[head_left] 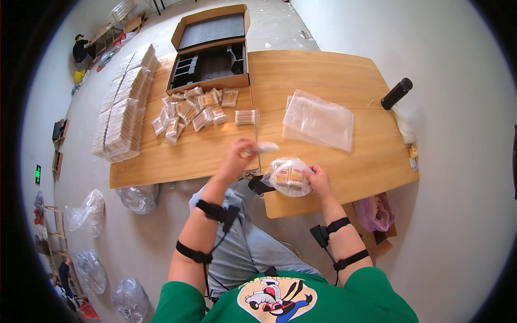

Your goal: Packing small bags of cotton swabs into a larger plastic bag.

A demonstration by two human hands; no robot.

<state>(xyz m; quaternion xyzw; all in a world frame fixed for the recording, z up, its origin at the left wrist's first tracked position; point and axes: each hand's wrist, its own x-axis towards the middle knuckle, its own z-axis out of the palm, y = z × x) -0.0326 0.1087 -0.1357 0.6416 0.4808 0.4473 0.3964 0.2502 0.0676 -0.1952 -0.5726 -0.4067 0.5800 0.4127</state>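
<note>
My left hand (pixel 237 159) is closed on a small pack of cotton swabs (pixel 267 147), blurred by motion, above the table's front edge. To its right, my right hand (pixel 319 181) pinches the rim of a clear plastic bag (pixel 302 188). Several swab packs (pixel 290 176) with yellow and red labels show inside that bag, which rests at the table edge. Farther off on the left lies a loose heap of swab packs (pixel 186 109). A single pack (pixel 246 117) lies apart from the heap, just beyond my left hand.
Flat clear bags (pixel 320 119) lie stacked on the wooden table (pixel 323 64). Wrapped stacks of packs (pixel 125 113) line its left side, beside an open cardboard box (pixel 207 64) with black foam. A black bottle (pixel 397 93) stands at the right edge. Another person (pixel 82 51) sits far left.
</note>
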